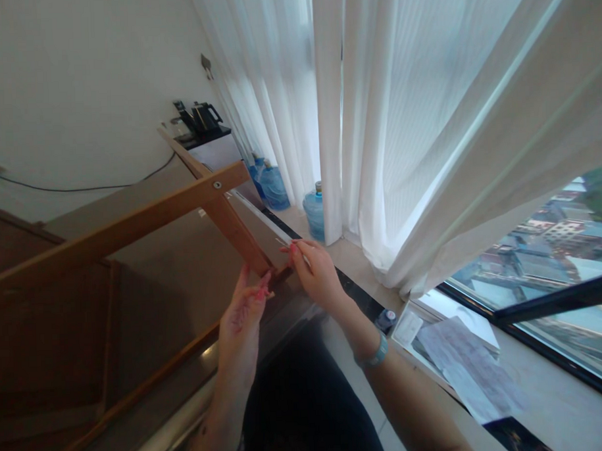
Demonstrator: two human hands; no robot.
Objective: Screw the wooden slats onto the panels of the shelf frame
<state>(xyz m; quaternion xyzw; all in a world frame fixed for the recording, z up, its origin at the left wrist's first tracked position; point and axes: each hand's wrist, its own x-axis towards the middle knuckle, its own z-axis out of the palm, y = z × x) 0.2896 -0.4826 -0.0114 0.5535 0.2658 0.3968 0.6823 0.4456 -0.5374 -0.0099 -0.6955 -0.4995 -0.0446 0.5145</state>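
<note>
A wooden frame (237, 231) made of joined bars stands at the centre left, with a round metal fitting (217, 185) in its upper joint. My left hand (243, 310) is closed at the frame's lower corner, fingers curled against the end of the slanting bar. Something small and pale shows by those fingertips, too small to name. Just right of that corner, my right hand (312, 270) pinches a thin light rod (282, 242) that pokes out past the fingers. A light blue band (377, 354) circles the right wrist.
Blue water jugs (314, 212) stand by the white curtains (366, 118). A black kettle (205, 115) sits on a cabinet at the back. On the sill at right lie a crumpled sheet (471, 364) and a white box (408, 328), beside a small dark bottle (385, 320).
</note>
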